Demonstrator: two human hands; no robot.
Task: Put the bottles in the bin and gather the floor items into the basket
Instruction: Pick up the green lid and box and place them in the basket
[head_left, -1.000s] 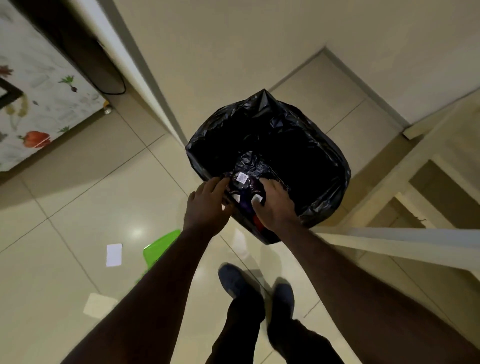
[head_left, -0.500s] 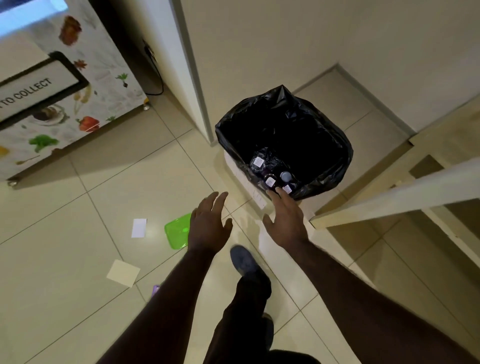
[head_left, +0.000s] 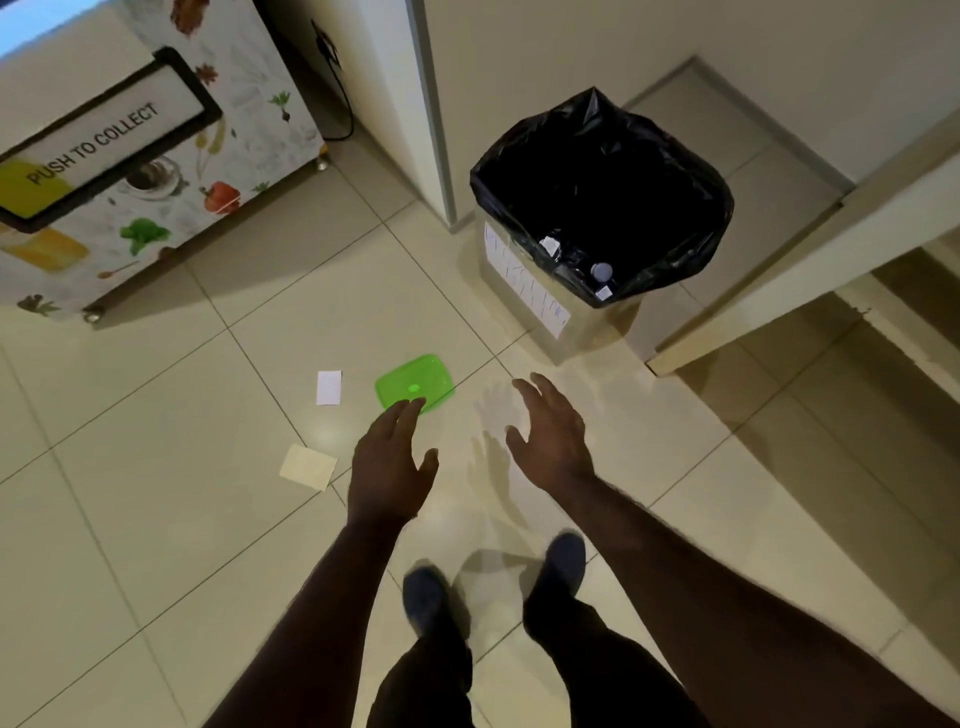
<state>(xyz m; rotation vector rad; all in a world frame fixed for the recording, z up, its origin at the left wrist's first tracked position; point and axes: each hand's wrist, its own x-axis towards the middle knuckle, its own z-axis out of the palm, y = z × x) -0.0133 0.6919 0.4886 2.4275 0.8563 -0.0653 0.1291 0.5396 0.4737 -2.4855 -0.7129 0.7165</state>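
The bin (head_left: 524, 270), lined with a black bag (head_left: 691, 156), stands by the wall corner; bottles (head_left: 600, 273) lie inside at its near edge. On the floor tiles lie a green plastic lid (head_left: 415, 382), a white card (head_left: 329, 387) and a beige paper (head_left: 308, 466). My left hand (head_left: 389, 462) hovers empty with fingers spread, its fingertips over the lid's near edge. My right hand (head_left: 550, 436) is also empty and spread, in front of the bin. No basket is in view.
A vending machine (head_left: 156, 171) with vegetable pictures and a "PUSH TO COLLECT" flap stands at the left on small feet. A cream table edge (head_left: 753, 291) juts in at the right beside the bin. My feet (head_left: 426, 603) are on the tiles below my hands.
Both hands let go of the bottles, which now lie in the bin. I have stepped back, and my hands have moved away from the bin toward the green lid.
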